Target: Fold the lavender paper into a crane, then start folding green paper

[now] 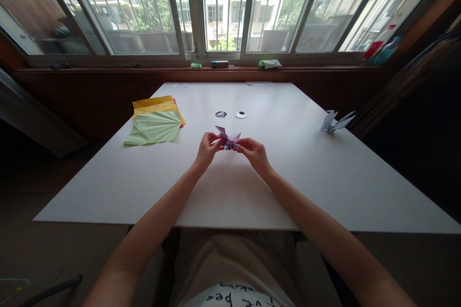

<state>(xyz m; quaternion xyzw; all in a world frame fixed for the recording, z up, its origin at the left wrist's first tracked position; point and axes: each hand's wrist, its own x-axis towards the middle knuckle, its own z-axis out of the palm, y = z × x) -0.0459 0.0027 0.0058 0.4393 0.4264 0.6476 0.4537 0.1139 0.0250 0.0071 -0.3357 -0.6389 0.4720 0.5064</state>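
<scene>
A small folded purple paper figure (pixel 230 141), with pointed flaps sticking up, is held between both hands over the middle of the table. My left hand (pixel 209 147) pinches its left side between thumb and fingers. On the opposite side, my right hand (pixel 255 152) grips the right edge the same way. The fingertips cover parts of the folds. A grey-white folded paper crane (pixel 334 123) stands near the table's right edge, apart from my hands.
On the white table (pixel 144 192), creased light green paper (pixel 154 128) overlaps a yellow sheet (pixel 153 105) at the left. Two round table fittings, one open hole (pixel 221 114) and one capped grommet (pixel 240 115), lie beyond my hands. Small items, including a green packet (pixel 269 64), line the windowsill.
</scene>
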